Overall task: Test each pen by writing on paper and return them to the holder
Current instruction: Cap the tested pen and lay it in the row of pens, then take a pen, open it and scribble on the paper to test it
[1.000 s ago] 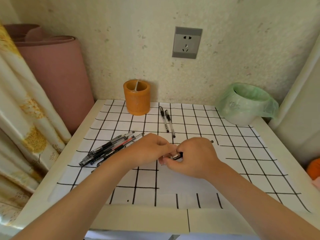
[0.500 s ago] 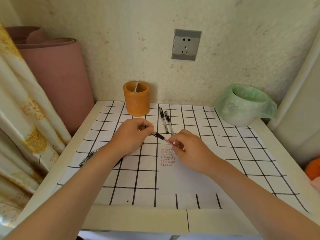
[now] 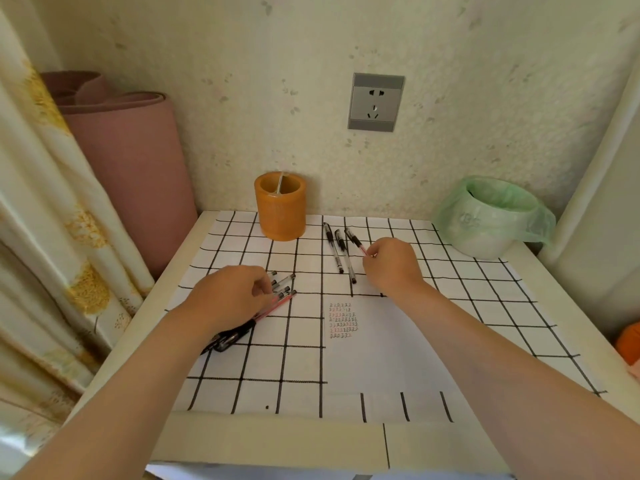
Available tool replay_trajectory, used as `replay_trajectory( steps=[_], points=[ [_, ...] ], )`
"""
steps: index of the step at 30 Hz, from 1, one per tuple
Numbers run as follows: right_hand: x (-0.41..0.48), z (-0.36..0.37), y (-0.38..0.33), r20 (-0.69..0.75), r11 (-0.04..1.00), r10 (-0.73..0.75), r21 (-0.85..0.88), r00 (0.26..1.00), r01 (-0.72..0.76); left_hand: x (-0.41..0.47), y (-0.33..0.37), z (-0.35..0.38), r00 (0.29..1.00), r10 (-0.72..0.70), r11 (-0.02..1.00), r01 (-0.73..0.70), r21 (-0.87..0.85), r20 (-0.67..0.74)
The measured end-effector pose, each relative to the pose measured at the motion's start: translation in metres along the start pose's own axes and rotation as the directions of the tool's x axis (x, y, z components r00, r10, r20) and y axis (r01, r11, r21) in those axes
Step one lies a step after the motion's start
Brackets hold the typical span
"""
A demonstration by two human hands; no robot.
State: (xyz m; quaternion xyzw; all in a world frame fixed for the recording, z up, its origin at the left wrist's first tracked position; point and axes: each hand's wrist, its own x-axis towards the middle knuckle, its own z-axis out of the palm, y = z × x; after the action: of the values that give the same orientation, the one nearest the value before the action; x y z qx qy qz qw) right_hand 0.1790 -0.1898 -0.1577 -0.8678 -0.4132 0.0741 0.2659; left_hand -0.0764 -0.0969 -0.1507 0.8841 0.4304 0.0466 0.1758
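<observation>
The orange cylindrical pen holder (image 3: 280, 216) stands at the back of the surface (image 3: 277, 441), on a black-and-white checked cloth (image 3: 242, 362). To the right of the holder, a little nearer to the person, the right hand (image 3: 391, 265) pinches a pen with a pink barrel and a black cap (image 3: 356, 242) between thumb and curled fingers. The cap end points back toward the wall. Between this pen and the holder lie two clear pens with black caps (image 3: 335, 249), side by side on the cloth. In front of the holder, the left hand (image 3: 235, 296) rests with curled fingers on a pile of pens (image 3: 282, 294). Whether it grips one, I cannot tell. A white sheet of paper (image 3: 381, 348) with small rows of writing lies in front of the holder, to its right.
</observation>
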Motion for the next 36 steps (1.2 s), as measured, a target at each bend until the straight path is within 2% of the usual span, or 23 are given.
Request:
replay_trajectory(
  steps=[6,9,11,13,15,17,20,31,34,36],
  points=[
    [0.000,0.014,-0.009,0.026,0.991,0.023,-0.134,0.999,-0.019,-0.017,-0.014,0.001,0.998,0.050,0.994,-0.054,0.096,0.042],
    [-0.003,0.019,-0.010,0.012,0.991,-0.031,-0.130,0.999,0.033,-0.023,-0.017,0.000,0.997,0.069,0.991,-0.074,0.108,0.045],
    [-0.008,0.021,-0.018,0.023,0.982,-0.148,-0.112,0.989,0.150,-0.026,-0.017,-0.001,0.995,0.092,0.988,-0.095,0.118,0.036],
    [-0.018,0.025,-0.029,0.094,0.936,-0.337,-0.077,0.937,0.344,-0.028,-0.017,-0.001,0.993,0.112,0.985,-0.115,0.126,0.030],
    [-0.032,0.030,-0.042,0.180,0.866,-0.490,-0.007,0.853,0.500,-0.029,-0.017,-0.002,0.991,0.128,0.984,-0.131,0.123,0.033],
    [-0.044,0.038,-0.051,0.247,0.809,-0.579,0.057,0.777,0.584,-0.030,-0.018,-0.003,0.991,0.131,0.984,-0.135,0.113,0.040],
    [-0.057,0.051,-0.060,0.271,0.716,-0.680,0.048,0.681,0.696,-0.032,-0.019,-0.003,0.988,0.147,0.980,-0.151,0.126,0.047],
    [-0.072,0.060,-0.062,0.269,0.532,-0.792,-0.138,0.549,0.835,-0.034,-0.018,-0.003,0.988,0.139,0.978,-0.148,0.148,0.066],
    [-0.075,0.059,-0.060,0.289,0.531,-0.792,-0.110,0.538,0.840,-0.032,-0.015,-0.004,0.988,0.137,0.978,-0.147,0.149,0.076],
    [-0.076,0.053,-0.059,0.310,0.569,-0.770,-0.060,0.558,0.820,-0.031,-0.013,-0.006,0.988,0.133,0.984,-0.141,0.109,0.076]
  ],
)
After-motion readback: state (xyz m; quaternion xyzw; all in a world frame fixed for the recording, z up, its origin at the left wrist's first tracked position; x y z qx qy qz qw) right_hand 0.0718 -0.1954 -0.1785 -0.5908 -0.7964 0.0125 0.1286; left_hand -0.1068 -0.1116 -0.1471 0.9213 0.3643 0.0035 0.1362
